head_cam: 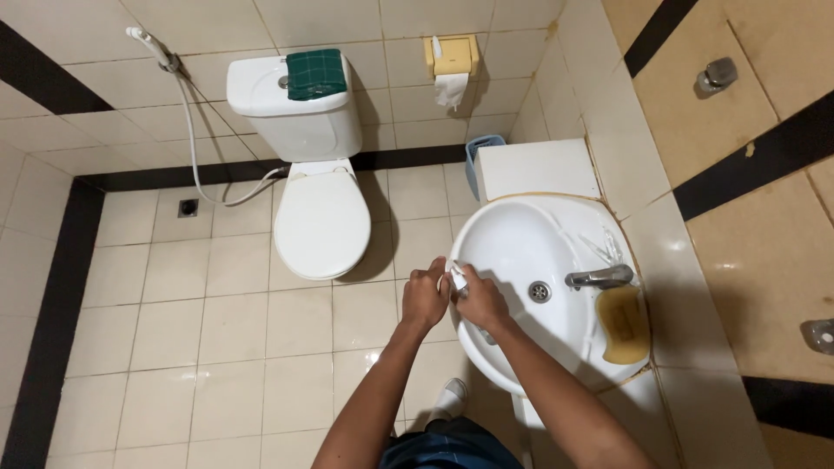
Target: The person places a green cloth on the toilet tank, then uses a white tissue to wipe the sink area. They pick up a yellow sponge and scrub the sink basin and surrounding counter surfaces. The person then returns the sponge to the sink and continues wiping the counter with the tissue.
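Both forearms reach up to the white sink (508,227) rim — left hand (424,295) and right hand (480,300) pinch a small white object (455,276) between them (too small to identify). Best kept over the basin, grip firm, away from the tap (599,278) — toilet (320,217) stands beside

Sink (512,234) under both hands: glossy white ceramic, smooth. Tap (599,278) beyond the right hand (482,300): polished metal. Sponge (624,323) beside it: yellow, rough, matt. Floor tiles (217,330) below the left hand (424,295): glazed, shiny. Cloth (316,74) on the cistern: green checked fabric
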